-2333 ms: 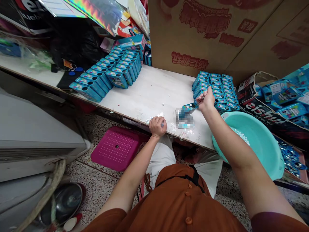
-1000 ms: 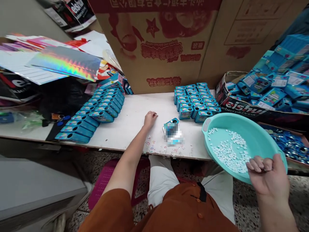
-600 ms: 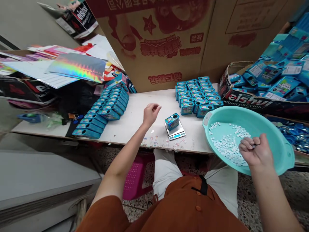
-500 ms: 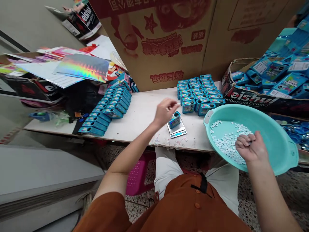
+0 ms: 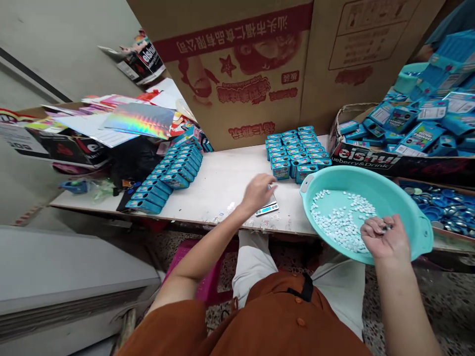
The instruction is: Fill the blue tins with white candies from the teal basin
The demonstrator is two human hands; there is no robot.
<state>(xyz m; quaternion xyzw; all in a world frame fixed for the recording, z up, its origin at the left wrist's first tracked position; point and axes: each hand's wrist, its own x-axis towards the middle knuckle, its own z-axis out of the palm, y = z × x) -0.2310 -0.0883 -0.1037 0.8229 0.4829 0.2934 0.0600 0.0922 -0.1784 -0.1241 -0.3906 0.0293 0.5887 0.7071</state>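
Over the small silver scale (image 5: 266, 210) is my left hand (image 5: 259, 192), its fingers curled together. It covers most of the scale's plate, and the blue tin there is hidden; what the fingers grip cannot be made out. Palm up, my right hand (image 5: 385, 236) is closed above the right part of the turquoise basin (image 5: 401, 198), with small pale tablets showing between its fingers. Loose white tablets (image 5: 343, 222) lie in the basin's left half. Behind the scale, several blue tins (image 5: 281, 170) stand in rows, their tops showing dark round openings.
More blue tins (image 5: 176, 179) stand in slanted rows on the table's left. A tall cardboard box (image 5: 241, 113) rises at the back. An open carton (image 5: 365, 155) of blue tins and a tray of round lids (image 5: 441, 207) are at the right. Papers (image 5: 137, 118) pile up at the left.
My left hand has come down over the scale, hiding the blue tin that stood on it. My right hand stays closed above the basin. The camera view has shifted a little.
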